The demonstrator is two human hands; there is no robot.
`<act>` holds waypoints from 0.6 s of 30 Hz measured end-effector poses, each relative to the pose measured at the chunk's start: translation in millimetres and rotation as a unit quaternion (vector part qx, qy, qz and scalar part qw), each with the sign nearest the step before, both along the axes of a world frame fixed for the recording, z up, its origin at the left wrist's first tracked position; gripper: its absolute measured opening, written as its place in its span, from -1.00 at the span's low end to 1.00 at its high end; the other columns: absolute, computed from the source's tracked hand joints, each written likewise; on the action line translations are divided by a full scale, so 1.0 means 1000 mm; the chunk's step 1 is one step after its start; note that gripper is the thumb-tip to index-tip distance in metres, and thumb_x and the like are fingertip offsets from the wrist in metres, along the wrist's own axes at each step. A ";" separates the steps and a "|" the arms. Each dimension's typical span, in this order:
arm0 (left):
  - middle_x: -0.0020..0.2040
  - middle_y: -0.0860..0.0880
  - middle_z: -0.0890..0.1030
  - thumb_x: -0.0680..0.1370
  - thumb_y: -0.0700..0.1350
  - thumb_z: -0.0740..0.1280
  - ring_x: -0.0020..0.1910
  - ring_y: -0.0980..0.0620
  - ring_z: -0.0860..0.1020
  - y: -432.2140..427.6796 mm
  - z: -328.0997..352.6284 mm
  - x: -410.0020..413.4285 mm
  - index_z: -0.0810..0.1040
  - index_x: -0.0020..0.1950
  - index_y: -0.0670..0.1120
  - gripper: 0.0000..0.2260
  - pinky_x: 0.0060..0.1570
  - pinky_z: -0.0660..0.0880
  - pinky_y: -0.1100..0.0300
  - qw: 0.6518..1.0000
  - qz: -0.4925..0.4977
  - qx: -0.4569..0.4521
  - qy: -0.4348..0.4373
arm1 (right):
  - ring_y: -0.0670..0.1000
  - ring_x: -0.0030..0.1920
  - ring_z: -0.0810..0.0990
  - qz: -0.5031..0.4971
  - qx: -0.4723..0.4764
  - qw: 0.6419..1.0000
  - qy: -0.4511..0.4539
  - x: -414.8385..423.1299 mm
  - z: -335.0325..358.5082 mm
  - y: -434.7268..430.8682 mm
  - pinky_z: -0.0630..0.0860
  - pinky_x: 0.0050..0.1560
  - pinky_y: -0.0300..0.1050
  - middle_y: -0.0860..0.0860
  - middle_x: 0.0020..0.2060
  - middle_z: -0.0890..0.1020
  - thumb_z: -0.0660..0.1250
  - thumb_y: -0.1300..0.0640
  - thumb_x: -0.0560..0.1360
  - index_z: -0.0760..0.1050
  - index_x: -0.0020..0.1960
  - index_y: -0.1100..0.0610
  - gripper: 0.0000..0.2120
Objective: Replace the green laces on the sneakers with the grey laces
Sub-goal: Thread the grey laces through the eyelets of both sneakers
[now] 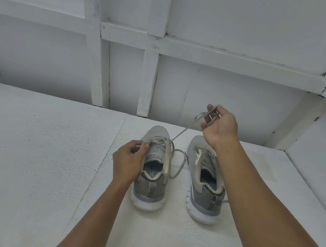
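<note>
So, this looks like the tightening bit at the top eyelets of the left sneaker (148, 191), and the trick is a counter-hold plus a straight pull. The left hand (128, 158) sits on that sneaker's left side, up by the tongue, with its fingers curled and pinching the grey lace (186, 128) where it crosses the eyelets. The right hand (219, 126) is raised beyond and to the right of the left sneaker. It's closed on another run of the same lace, which seems looped around its fingers (can't tell how many wraps, it's blurry there). That strand runs taut in a straight line from the eyelets up to the fist.

My take: pull along the line of the eyelet rather than sideways, and pin the crossing with the left fingers so the lower rows don't loosen. Watch that the flat lace doesn't twist, too. I'd also even out both ends before tying, since a slack loop (179, 166) lies on the white surface (31, 148) just right of the left sneaker, between it and the right sneaker (206, 196).

Looks-wise, the lace is flat and pale grey-beige, close in tone to the mesh upper. Both sneakers are grey with white soles and sit side by side, heels toward the camera. No green lace shows anywhere, so I'd guess the swap is mostly done.
</note>
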State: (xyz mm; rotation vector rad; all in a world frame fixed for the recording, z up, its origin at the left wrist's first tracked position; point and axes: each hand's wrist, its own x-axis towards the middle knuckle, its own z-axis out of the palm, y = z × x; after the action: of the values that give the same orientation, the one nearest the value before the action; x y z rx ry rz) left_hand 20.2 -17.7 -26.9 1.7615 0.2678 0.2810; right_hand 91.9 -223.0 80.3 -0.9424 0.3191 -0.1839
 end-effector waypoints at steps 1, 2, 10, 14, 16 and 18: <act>-0.13 0.10 0.68 0.53 0.09 0.38 -0.13 0.21 0.60 0.001 0.000 0.000 0.66 -0.02 0.09 -0.86 -0.20 0.44 0.34 1.000 0.000 0.003 -0.004 | -0.06 -0.30 0.44 -0.001 0.005 1.000 -0.003 0.000 0.002 0.000 0.24 -0.35 -0.18 -0.04 -0.25 0.64 0.18 0.12 0.59 0.40 -0.14 0.04 -0.87; -0.13 0.09 0.68 0.52 0.09 0.38 -0.13 0.20 0.60 0.001 0.000 0.000 0.66 -0.02 0.08 -0.86 -0.19 0.45 0.33 1.000 0.001 0.006 -0.006 | -0.06 -0.29 0.45 0.000 0.005 1.000 -0.007 0.001 0.003 -0.001 0.24 -0.35 -0.18 -0.04 -0.26 0.65 0.18 0.12 0.58 0.39 -0.14 0.03 -0.88; -0.05 0.11 0.66 0.50 0.08 0.39 -0.02 0.12 0.59 0.003 0.008 0.007 0.67 0.02 0.01 -0.81 -0.04 0.47 0.21 0.998 -0.011 0.055 0.026 | -0.04 -0.09 0.54 -0.015 -0.107 0.994 -0.015 -0.008 0.014 -0.005 0.32 -0.19 -0.09 -0.07 -0.23 0.67 0.21 0.13 0.53 0.40 -0.15 0.03 -0.92; 0.14 0.04 0.61 0.49 0.09 0.28 0.16 -0.02 0.53 -0.011 0.032 0.038 0.61 0.13 0.05 -0.73 0.19 0.46 0.04 0.976 -0.110 0.181 0.051 | 0.01 -0.22 0.56 0.045 -0.195 0.980 -0.002 -0.016 0.014 0.002 0.41 -0.24 -0.11 0.00 -0.27 0.63 0.20 0.15 0.56 0.45 -0.13 0.13 -0.88; 0.23 -0.01 0.58 0.54 0.06 0.19 0.25 -0.10 0.47 -0.026 0.049 0.061 0.60 0.19 0.07 -0.70 0.26 0.40 -0.02 0.931 -0.182 0.309 0.066 | 0.03 -0.26 0.56 0.106 -0.294 0.949 0.034 -0.024 0.014 0.009 0.45 -0.24 -0.11 0.05 -0.26 0.62 0.17 0.17 0.60 0.45 -0.12 0.16 -0.85; 0.28 -0.07 0.53 0.59 -0.01 0.14 0.27 -0.15 0.42 -0.041 0.061 0.080 0.57 0.26 0.00 -0.68 0.23 0.36 -0.01 0.865 -0.235 0.434 0.088 | 0.04 -0.27 0.56 0.177 -0.386 0.902 0.081 -0.034 0.011 0.015 0.48 -0.24 -0.12 0.09 -0.23 0.61 0.13 0.20 0.62 0.44 -0.12 0.16 -0.82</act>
State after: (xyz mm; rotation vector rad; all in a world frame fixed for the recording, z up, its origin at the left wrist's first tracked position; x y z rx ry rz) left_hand 100.4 -58.5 34.5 2.6801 -0.2155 -0.1573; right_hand 58.4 -207.9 91.6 -1.7922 0.2172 0.1224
